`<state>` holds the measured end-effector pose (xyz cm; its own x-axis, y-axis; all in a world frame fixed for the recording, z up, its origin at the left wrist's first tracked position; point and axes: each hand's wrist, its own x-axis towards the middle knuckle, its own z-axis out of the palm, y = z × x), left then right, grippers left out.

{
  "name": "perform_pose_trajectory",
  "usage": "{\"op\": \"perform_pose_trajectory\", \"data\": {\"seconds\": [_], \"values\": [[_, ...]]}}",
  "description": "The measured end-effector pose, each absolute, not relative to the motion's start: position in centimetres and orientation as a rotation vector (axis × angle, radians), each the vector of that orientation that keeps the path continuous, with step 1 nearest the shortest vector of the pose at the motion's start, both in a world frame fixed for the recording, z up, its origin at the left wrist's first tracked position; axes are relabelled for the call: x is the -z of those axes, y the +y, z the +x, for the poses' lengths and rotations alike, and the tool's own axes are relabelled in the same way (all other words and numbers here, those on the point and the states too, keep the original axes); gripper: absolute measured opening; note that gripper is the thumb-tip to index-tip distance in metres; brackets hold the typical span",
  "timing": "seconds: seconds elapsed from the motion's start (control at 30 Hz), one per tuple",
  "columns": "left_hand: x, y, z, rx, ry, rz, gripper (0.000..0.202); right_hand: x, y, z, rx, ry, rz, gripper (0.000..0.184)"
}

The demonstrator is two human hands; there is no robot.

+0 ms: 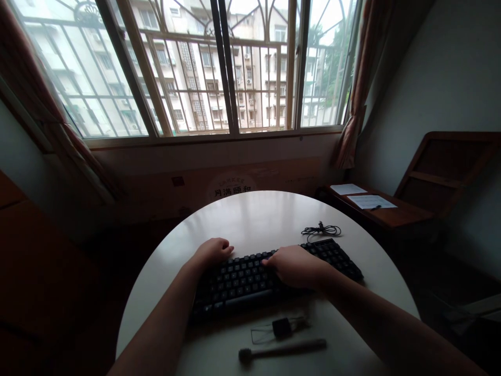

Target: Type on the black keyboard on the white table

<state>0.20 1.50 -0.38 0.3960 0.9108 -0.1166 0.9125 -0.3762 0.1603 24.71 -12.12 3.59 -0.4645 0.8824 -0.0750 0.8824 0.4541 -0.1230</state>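
Black keyboard [250, 284], blocky keys [239, 274]; left hand [213, 251] curled at far side, right hand [296, 266] curled over keys; grips unclear.

Likely a home: beyond the fingers [270, 261], curtains [364, 52] flank a barred window [227, 78] facing flats [207, 73]; below the fingers, a round worktop [250, 216].

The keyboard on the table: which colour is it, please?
The keyboard looks black, best seen in the head view.

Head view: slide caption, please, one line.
Left hand and right hand at a black rectangular keyboard on a round white table, dark long-handled brush nearer the camera.
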Motion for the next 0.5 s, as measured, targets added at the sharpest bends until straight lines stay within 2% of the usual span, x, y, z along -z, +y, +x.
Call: {"op": "perform_pose_trajectory", "data": {"seconds": [0.5], "values": [[0.22,1.25,0.04,0.004,1.625,2.445,0.041,-3.60,-12.23,24.61,0.235,2.737,1.600,0.037]]}}
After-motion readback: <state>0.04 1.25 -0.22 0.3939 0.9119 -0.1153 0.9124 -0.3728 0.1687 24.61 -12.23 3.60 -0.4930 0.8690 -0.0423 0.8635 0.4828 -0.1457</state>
